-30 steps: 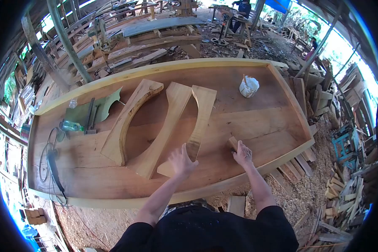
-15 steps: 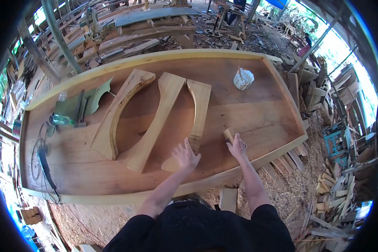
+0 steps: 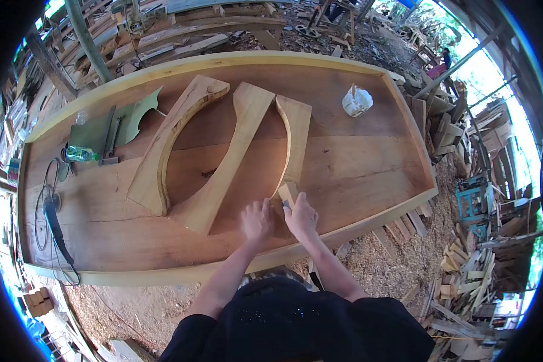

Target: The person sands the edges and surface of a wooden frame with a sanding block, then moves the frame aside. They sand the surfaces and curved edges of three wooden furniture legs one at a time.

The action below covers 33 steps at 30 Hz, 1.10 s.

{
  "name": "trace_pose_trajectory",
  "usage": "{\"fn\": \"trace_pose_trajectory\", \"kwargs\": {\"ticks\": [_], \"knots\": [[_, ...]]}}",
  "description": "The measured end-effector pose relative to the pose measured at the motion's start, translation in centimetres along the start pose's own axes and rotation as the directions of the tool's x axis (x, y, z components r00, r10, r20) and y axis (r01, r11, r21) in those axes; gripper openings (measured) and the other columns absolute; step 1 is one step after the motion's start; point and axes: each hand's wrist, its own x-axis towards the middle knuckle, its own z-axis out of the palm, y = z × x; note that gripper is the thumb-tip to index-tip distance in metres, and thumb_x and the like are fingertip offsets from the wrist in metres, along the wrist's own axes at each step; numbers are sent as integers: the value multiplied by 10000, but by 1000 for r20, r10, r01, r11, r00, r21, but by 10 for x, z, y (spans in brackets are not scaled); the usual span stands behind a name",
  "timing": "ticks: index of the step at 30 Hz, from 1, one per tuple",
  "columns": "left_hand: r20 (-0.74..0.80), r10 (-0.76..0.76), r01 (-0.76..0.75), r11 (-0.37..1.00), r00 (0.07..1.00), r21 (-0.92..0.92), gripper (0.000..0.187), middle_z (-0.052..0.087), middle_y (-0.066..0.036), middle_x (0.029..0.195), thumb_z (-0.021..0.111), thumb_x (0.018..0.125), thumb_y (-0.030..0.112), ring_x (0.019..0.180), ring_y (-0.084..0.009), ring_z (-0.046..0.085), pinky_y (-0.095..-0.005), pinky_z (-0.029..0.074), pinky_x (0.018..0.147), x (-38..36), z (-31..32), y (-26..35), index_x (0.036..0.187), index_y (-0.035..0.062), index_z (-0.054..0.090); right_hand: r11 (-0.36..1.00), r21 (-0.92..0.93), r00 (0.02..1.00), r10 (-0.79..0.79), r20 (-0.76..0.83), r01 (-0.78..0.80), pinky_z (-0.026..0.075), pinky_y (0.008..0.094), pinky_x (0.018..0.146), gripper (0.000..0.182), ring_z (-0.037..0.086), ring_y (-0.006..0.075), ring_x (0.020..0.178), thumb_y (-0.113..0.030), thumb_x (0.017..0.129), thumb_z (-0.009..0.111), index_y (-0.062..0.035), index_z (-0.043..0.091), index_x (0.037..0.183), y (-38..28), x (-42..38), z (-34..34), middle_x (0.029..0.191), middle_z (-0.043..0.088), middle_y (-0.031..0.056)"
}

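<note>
My right hand (image 3: 301, 216) grips a small wooden block (image 3: 288, 193), pale on top with a darker side facing me. The block overlaps the lower part of the rightmost curved wooden piece (image 3: 297, 130). Close by on the left, my left hand (image 3: 257, 222) is open, fingers pointing forward near that piece's lower end, which the hands partly hide. Next to it lies a middle curved piece (image 3: 232, 154), wide at its near end. Farther left, a third curved piece (image 3: 163, 163) shows a rough, bark-like inner edge.
All lies on a large wooden tabletop (image 3: 368, 163) with a raised rim. At its back right stands a white tub (image 3: 356, 101). On the left are a corded power tool (image 3: 55, 226), a clear bottle (image 3: 81, 154) and a green sheet (image 3: 142, 114). Scrap wood (image 3: 464, 256) is piled at right.
My right hand has carried the block leftward onto the rightmost curved piece. My left hand has shifted slightly left. The camera view has tilted down a little.
</note>
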Motion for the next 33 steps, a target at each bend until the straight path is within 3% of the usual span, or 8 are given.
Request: {"fn": "trace_pose_trajectory", "kwargs": {"ticks": [4,8,14,16,23,28,30,33], "knots": [[33,-44,43,999,999,8,298,584,-105,1005,491,966,327,926,-307,541,-453,401,800,8,-9,9,1199,161,573,994,65,975,-70,-211,85,476,524,858,448,638,420,970,-342,894,619,-6,437,1126,-10,75,1,1060,636,257],[17,-53,53,999,998,-8,293,585,-108,1003,480,971,323,922,-306,544,-455,402,798,13,-13,12,1197,161,573,999,35,990,-13,-143,19,478,517,867,447,636,415,985,-338,902,611,2,431,1130,-26,112,-10,1016,647,262],[37,-48,49,998,998,-33,283,580,-110,995,475,973,318,923,-303,545,-462,400,797,10,-8,9,1187,157,567,999,-54,987,0,-159,-9,492,513,838,458,640,417,960,-316,901,617,1,415,1162,-16,8,7,1003,643,254],[57,-61,63,997,996,-33,281,578,-109,991,474,973,316,922,-302,545,-463,399,795,13,-11,10,1184,154,565,997,-71,999,43,-3,-43,489,530,829,467,638,429,952,-309,908,607,10,414,1189,-16,-5,4,1030,634,264],[54,-74,75,997,996,-24,261,573,-110,987,479,973,320,909,-301,544,-464,400,777,13,-10,8,1163,159,558,999,4,956,-44,-289,47,490,527,794,397,649,443,890,-312,916,592,3,447,1110,-33,155,-17,942,664,264],[0,-45,45,998,999,-39,261,572,-107,994,487,965,321,904,-306,546,-468,402,770,11,-8,7,1155,153,551,1000,-9,953,-25,-301,24,459,540,852,446,627,439,971,-324,928,572,16,414,1169,-19,85,-1,1008,647,281],[-6,-46,46,997,999,-58,263,573,-107,991,488,962,322,905,-308,546,-470,402,770,11,-9,7,1154,154,552,997,-27,986,68,-149,-73,457,555,869,483,628,444,975,-336,924,576,10,390,1206,-13,23,8,1072,624,272],[7,-67,68,995,998,-72,263,575,-107,987,490,957,325,912,-310,542,-473,400,770,11,-6,8,1148,156,555,995,-100,997,17,-73,-24,491,542,810,490,644,451,928,-317,896,625,9,401,1187,-8,-4,11,1034,634,276]]}}
